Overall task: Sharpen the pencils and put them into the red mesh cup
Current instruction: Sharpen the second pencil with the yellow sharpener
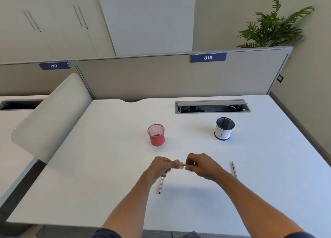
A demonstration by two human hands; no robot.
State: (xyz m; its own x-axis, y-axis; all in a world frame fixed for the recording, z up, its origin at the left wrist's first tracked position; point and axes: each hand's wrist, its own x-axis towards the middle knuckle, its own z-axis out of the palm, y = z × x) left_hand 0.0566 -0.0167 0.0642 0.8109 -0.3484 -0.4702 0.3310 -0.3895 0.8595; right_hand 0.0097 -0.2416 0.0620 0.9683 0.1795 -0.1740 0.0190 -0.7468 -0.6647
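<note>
The red mesh cup [156, 135] stands upright on the white desk [111, 166], beyond my hands, with no pencil showing in it. Above the desk, my left hand [160, 167] pinches a small yellow sharpener [181, 165]. My right hand [199, 166] pinches a grey pencil [190, 165] whose end sits in the sharpener; most of that pencil is hidden by my fingers. A second pencil [161, 185] lies on the desk, partly under my left hand. A third pencil [234, 170] lies to the right of my right forearm.
A black mesh cup with a white paper label reading BIN [224, 129] stands at the right rear. Behind it is an open cable tray [212, 106] set into the desk. A partition wall closes the back, and a white divider panel [53, 116] stands at the left edge.
</note>
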